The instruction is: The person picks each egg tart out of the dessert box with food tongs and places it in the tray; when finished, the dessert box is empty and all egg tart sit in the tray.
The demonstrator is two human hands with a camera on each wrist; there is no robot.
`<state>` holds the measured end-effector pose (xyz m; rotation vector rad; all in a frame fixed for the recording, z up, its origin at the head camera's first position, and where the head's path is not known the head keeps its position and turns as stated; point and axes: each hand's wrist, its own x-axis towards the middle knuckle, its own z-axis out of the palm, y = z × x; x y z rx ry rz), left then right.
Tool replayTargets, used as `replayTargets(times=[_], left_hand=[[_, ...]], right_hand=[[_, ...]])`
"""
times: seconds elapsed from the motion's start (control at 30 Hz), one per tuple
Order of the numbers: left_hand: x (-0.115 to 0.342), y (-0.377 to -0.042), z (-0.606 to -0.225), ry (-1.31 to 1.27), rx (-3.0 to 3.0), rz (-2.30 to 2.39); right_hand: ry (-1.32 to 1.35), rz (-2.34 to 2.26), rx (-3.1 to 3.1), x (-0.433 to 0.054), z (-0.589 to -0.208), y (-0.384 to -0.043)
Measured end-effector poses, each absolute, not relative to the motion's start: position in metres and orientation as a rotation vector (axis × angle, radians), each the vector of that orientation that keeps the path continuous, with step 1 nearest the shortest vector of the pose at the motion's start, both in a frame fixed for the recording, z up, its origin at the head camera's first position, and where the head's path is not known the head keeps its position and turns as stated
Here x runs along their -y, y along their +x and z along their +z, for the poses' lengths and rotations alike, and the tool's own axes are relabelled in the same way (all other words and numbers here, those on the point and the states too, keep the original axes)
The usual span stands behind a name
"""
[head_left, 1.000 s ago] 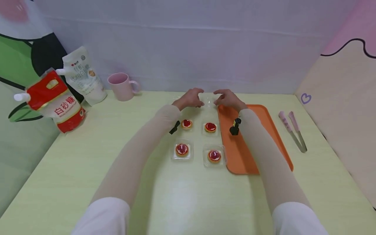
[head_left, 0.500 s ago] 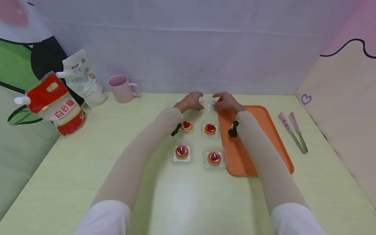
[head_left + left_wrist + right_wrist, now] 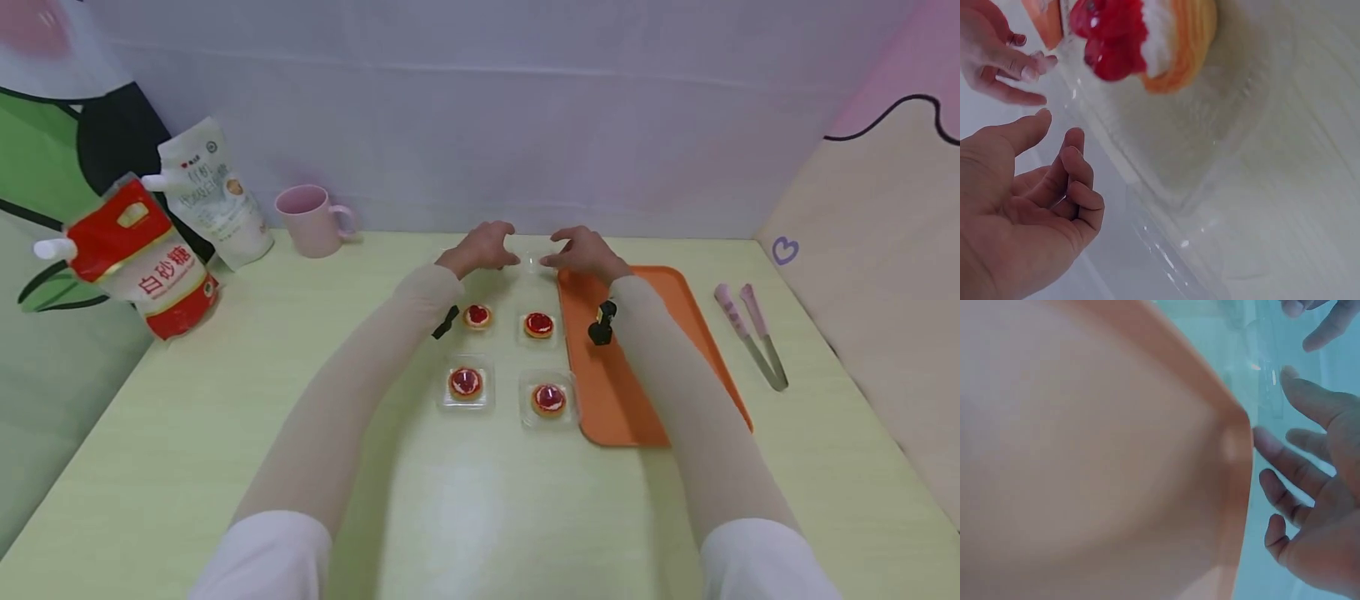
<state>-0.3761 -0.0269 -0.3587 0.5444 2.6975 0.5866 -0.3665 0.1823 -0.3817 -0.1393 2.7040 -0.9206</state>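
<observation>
Near the back of the table, my left hand [image 3: 486,247] and right hand [image 3: 587,252] face each other, a gap between their fingertips. In the left wrist view the left hand [image 3: 1035,206] has loosely bent fingers with nothing between them. Seen from the right wrist, my right hand [image 3: 1316,475] is also relaxed, its thumb close to a clear plastic lid [image 3: 1271,378] and a fingertip by the corner of the orange tray [image 3: 1238,456]. Below the hands, several red-topped tarts sit in clear plastic boxes, such as the front left tart [image 3: 466,382] and front right tart [image 3: 549,400].
The orange tray [image 3: 622,408] lies under the right forearm. Farther right is a pair of tongs [image 3: 753,337] with pink handles. At the back left stand a pink mug [image 3: 311,223], a white spouted pouch [image 3: 213,196] and a red sugar bag [image 3: 146,258].
Both hands stay near the same place, their fingertips slightly farther apart. The head view tilts a little. Tarts, boxes and tray remain where they were.
</observation>
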Motion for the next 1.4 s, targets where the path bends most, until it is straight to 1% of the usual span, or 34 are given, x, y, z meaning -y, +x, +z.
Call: replayTargets(times=[0.23, 0.33, 0.47, 0.67, 0.87, 1.13, 1.4], left_hand=[[0.046, -0.371, -0.345, 0.674, -2.767, 0.709], [0.055, -0.357, -0.339, 0.743, -2.767, 0.832], [0.071, -0.330, -0.336, 0.788, -2.744, 0.970], [0.104, -0.290, -0.349, 0.807, -2.712, 1.087], [0.136, -0.263, -0.364, 0.848, -2.666, 1.114], [0.162, -0.249, -0.383, 0.800, -2.465, 1.039], [0.166, -0.233, -0.396, 0.837, -2.361, 0.947]], right_hand=[[-0.141, -0.925, -2.752, -0.182, -0.367, -0.354], [-0.165, -0.943, -2.799, -0.179, -0.362, -0.344], [-0.218, -0.977, -2.853, -0.173, -0.355, -0.328], [-0.384, -1.049, -2.862, -0.163, -0.344, -0.304], [-0.534, -1.021, -2.792, -0.147, -0.335, -0.280], [-0.681, -0.890, -2.655, -0.122, -0.346, -0.252], [-0.846, -0.759, -2.591, -0.098, -0.357, -0.225]])
